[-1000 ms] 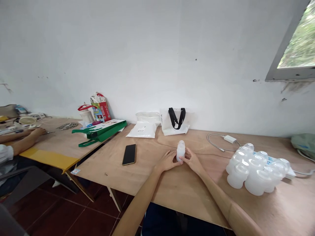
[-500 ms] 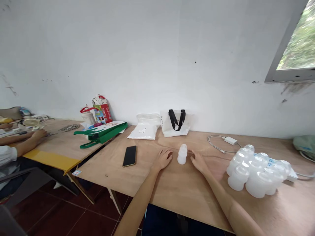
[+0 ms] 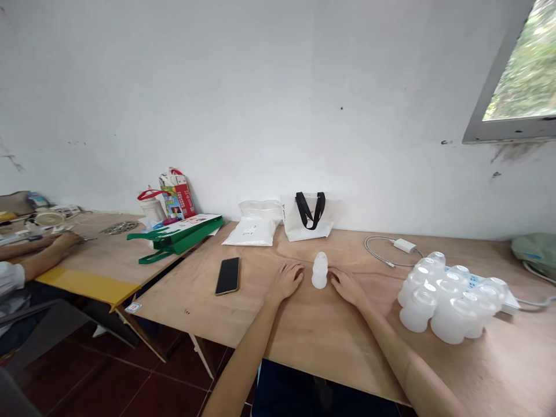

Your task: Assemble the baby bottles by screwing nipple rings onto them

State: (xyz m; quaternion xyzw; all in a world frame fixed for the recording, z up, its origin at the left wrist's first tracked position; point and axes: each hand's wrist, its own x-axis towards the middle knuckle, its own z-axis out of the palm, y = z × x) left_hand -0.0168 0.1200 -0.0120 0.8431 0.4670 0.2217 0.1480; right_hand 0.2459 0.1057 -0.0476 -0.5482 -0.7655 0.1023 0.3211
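Note:
A small translucent white plastic bottle (image 3: 320, 271) with a rounded clear top stands upright on the wooden table (image 3: 313, 336), between my hands. My left hand (image 3: 288, 280) rests on the tabletop to its left, fingers extended and holding nothing. To the bottle's right lies my right hand (image 3: 346, 284), also open, its fingertips close to the bottle but apart from it. A group of similar translucent bottles (image 3: 452, 298) stands together on the right side of the table.
A black phone (image 3: 227, 276) lies left of my hands. Behind are a white plastic packet (image 3: 251, 232) and a white bag (image 3: 309, 226) with black handles. A charger (image 3: 404, 245) with its cable lies at right. A green bag (image 3: 178, 237) and a co-worker's arm (image 3: 43, 258) are at left.
My right hand has come slightly closer to the bottle. The whole view has shifted a little; the bottle and my left hand stay in place on the table.

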